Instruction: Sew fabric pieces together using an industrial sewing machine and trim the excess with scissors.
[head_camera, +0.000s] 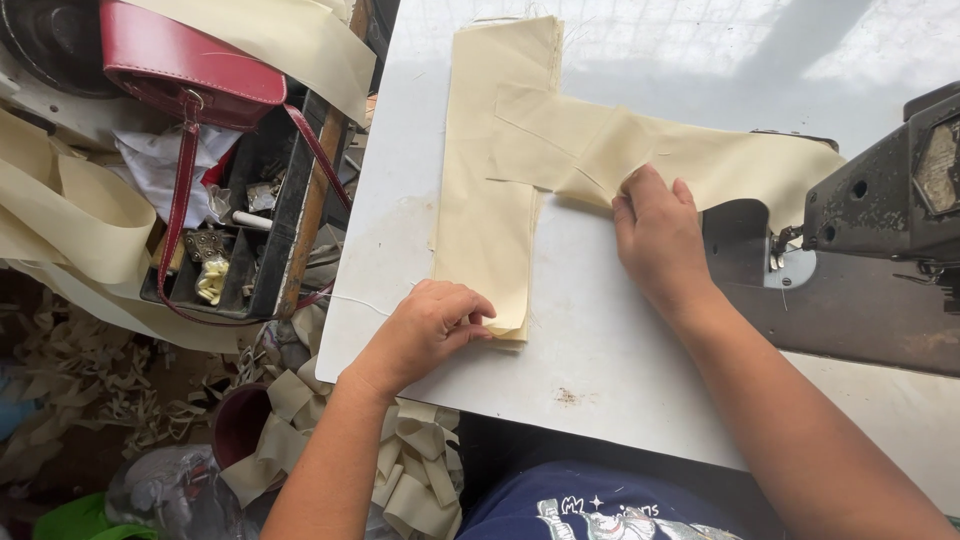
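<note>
White table (600, 330), two hands, one fabric stack (490, 200)

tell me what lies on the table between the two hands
In the head view, bare white table separates the left hand on the cream fabric stack from the right hand.

Bright daylight falls from about 1 o'clock and washes the white bench (600, 330) near the top edge to glare, crossed by a faint grid of shadow. The sewing machine (890, 200) at 3 o'clock stays dark. Soft shadows lie under both hands. Focus is sharp at centre; the scrap heap (90, 390) at 8 o'clock is dim and slightly soft.
</note>
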